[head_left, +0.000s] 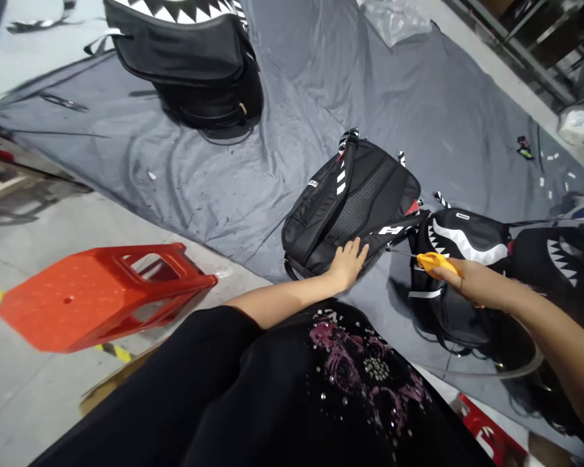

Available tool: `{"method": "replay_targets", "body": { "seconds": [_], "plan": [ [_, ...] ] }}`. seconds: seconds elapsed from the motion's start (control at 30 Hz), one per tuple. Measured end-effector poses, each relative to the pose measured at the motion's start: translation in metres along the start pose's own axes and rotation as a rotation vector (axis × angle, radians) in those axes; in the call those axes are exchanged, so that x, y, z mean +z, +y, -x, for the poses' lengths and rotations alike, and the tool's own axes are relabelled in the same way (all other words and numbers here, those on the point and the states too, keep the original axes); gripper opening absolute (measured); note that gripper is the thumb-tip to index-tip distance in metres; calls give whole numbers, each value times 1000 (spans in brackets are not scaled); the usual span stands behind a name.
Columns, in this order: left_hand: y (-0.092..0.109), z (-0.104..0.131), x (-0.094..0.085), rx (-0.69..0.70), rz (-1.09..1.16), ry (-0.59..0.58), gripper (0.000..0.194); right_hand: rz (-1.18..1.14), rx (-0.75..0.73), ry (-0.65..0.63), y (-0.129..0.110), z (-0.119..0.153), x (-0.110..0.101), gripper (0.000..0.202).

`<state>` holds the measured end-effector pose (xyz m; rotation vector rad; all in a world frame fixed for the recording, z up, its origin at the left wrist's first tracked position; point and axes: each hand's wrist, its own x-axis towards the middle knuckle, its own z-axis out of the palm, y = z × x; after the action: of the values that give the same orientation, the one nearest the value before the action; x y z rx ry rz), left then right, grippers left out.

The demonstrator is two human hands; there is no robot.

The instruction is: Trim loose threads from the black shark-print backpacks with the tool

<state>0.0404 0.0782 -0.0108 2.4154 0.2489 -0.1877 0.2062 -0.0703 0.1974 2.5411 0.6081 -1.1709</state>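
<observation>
A black backpack [353,204] lies on the grey cloth, its strap side and perforated back panel facing up. My left hand [346,263] rests on its near edge with the fingers stretched out. In my right hand [472,283] is an orange air blow gun [435,263], its thin metal nozzle pointing left toward the backpack's strap end. A clear hose [520,370] curves below my right forearm. Just right of the backpack, under the blow gun, lies another black backpack [467,237] with a white jagged-teeth print.
A dark bag with a teeth print [559,259] lies at the far right. Another black backpack [199,71] stands at the upper left. On the floor at left is a red plastic stool [92,292]. Clear plastic wrap [399,19] lies at the cloth's [448,123] far edge.
</observation>
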Motion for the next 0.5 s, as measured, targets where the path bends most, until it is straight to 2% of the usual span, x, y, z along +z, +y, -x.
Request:
{"method": "replay_targets", "body": {
  "seconds": [0.07, 0.13, 0.17, 0.23, 0.3, 0.33, 0.43, 0.5],
  "plan": [
    [-5, -2, -1, 10, 204, 31, 50, 21, 4, 78, 6, -4, -7, 51],
    [-10, -1, -3, 46, 515, -5, 41, 86, 27, 259, 7, -18, -22, 51],
    [-13, -1, -3, 11, 697, -37, 37, 111, 51, 345, 5, -26, -29, 53],
    [-21, -2, -2, -182, 1019, -80, 31, 126, 53, 427, -2, -38, -38, 57],
    [-30, -5, 0, -424, 1199, -62, 31, 110, -32, 384, -13, -40, -36, 53],
    [-36, -7, 1, -499, 1236, -47, 32, 100, -89, 329, -18, -37, -30, 49],
    [-48, -12, 5, -558, 1246, -44, 36, 59, -234, 96, -23, -20, -6, 40],
    [-45, -12, 7, -579, 1239, -17, 37, 29, -266, 65, -16, -12, 3, 40]
  ]
}}
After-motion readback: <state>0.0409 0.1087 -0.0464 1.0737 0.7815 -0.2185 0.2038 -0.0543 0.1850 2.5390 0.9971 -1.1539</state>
